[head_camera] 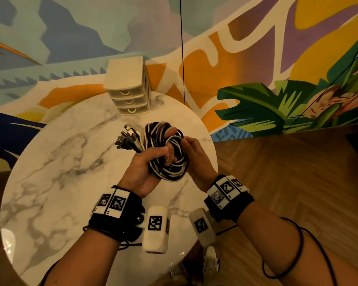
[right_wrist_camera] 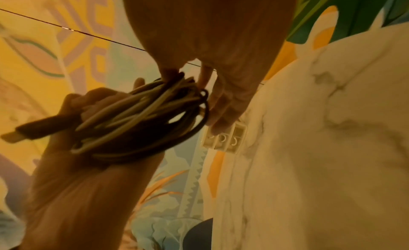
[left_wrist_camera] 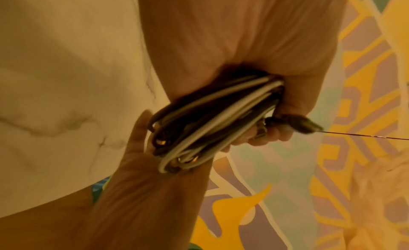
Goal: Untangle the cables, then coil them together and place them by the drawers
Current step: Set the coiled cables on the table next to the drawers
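A coil of black, white and purple cables (head_camera: 170,162) is held above the round marble table (head_camera: 60,172). My left hand (head_camera: 153,162) grips the coil's left side, fingers curled through the loops. Several plug ends (head_camera: 126,139) stick out to the upper left. My right hand (head_camera: 187,144) pinches strands on the coil's right edge. The left wrist view shows the cable coil (left_wrist_camera: 210,122) clamped in the left hand (left_wrist_camera: 254,79), with a plug (left_wrist_camera: 294,125) poking out. In the right wrist view the right hand (right_wrist_camera: 212,89) touches the coil (right_wrist_camera: 143,121). The cream drawers (head_camera: 129,89) stand at the table's far edge.
A painted mural wall (head_camera: 277,58) rises behind the table, and a thin black line (head_camera: 182,58) hangs down in front of it. Wooden floor (head_camera: 287,172) lies to the right. The drawers (right_wrist_camera: 225,138) appear small beyond my right fingers.
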A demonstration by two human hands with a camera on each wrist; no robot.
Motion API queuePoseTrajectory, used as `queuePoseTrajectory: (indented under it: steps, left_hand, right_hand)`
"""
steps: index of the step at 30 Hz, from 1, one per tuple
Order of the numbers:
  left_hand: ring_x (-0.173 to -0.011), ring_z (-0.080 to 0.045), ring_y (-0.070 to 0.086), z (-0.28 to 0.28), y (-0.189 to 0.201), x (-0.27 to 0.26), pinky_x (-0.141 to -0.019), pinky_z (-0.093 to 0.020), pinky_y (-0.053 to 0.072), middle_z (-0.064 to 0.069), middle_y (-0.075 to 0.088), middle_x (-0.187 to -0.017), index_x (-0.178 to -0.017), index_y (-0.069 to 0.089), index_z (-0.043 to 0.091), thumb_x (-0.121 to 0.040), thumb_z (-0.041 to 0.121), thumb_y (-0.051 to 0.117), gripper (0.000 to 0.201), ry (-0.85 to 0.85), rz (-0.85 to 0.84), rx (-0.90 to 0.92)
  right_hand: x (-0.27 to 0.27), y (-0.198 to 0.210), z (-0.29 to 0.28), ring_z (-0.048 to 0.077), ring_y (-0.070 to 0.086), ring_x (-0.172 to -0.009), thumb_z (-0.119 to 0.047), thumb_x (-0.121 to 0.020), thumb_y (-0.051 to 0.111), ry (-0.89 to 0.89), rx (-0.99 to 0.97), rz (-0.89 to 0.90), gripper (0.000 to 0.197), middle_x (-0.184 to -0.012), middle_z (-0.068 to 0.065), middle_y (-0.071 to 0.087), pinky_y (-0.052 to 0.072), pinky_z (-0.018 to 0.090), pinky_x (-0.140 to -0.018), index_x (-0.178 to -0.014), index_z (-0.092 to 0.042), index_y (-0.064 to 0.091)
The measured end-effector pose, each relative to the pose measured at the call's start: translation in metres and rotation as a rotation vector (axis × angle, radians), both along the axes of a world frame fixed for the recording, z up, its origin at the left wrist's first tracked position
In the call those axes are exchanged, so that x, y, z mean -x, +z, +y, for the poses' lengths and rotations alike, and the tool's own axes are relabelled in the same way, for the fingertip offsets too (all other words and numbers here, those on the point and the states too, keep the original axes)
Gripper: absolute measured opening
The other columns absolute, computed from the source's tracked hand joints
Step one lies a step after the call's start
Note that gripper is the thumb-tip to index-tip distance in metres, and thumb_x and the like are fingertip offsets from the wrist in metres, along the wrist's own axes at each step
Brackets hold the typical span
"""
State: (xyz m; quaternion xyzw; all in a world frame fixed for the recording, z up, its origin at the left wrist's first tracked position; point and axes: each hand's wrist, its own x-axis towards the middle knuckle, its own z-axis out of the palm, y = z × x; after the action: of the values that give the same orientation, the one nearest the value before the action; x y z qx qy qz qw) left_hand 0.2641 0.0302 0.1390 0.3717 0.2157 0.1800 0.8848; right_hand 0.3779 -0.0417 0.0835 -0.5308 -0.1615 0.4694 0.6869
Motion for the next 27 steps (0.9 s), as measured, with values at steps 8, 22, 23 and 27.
queuePoseTrajectory:
  steps: [8, 22, 23, 27]
  left_hand:
    - [-0.068, -0.016, 0.062, -0.009, -0.002, -0.005, -0.075, -0.03, 0.05, -0.004, 0.061, -0.066, -0.068, 0.062, 0.006, -0.079, 0.002, 0.056, 0.013, 0.172, 0.169, -0.079]
    - [-0.069, -0.023, 0.066, -0.013, -0.004, -0.016, -0.069, -0.031, 0.053, -0.012, 0.066, -0.067, -0.08, 0.064, -0.005, -0.079, -0.006, 0.057, 0.007, 0.326, 0.43, -0.233]
    - [-0.068, -0.023, 0.065, -0.013, -0.004, -0.016, -0.068, -0.031, 0.053, -0.012, 0.065, -0.068, -0.08, 0.063, -0.005, -0.08, -0.006, 0.056, 0.007, 0.313, 0.424, -0.225]
    - [-0.07, -0.024, 0.066, -0.008, -0.003, -0.016, -0.07, -0.035, 0.053, -0.015, 0.065, -0.075, -0.093, 0.062, -0.008, -0.081, -0.007, 0.056, 0.013, 0.303, 0.455, -0.232]
  right_hand:
    - [-0.004, 0.007, 0.012, 0.018, 0.063, -0.102, -0.026, -0.096, 0.051, -0.194, 0.109, -0.267, 0.029, -0.111, 0.007, 0.066, 0.051, 0.038, -0.094, -0.118, -0.009, 0.058]
    - [-0.031, 0.012, 0.002, 0.009, 0.065, -0.091, -0.039, -0.086, 0.063, 0.002, 0.083, -0.446, 0.023, -0.097, -0.004, 0.07, 0.053, 0.032, -0.086, -0.099, -0.021, 0.067]
    - [-0.035, 0.014, 0.002, 0.009, 0.066, -0.085, -0.036, -0.087, 0.064, 0.048, 0.056, -0.468, 0.017, -0.09, -0.003, 0.07, 0.053, 0.03, -0.081, -0.092, -0.02, 0.068]
    - [-0.041, 0.011, 0.006, 0.02, 0.066, -0.089, -0.037, -0.086, 0.065, 0.139, 0.118, -0.33, 0.02, -0.094, 0.006, 0.071, 0.051, 0.04, -0.087, -0.091, -0.017, 0.068]
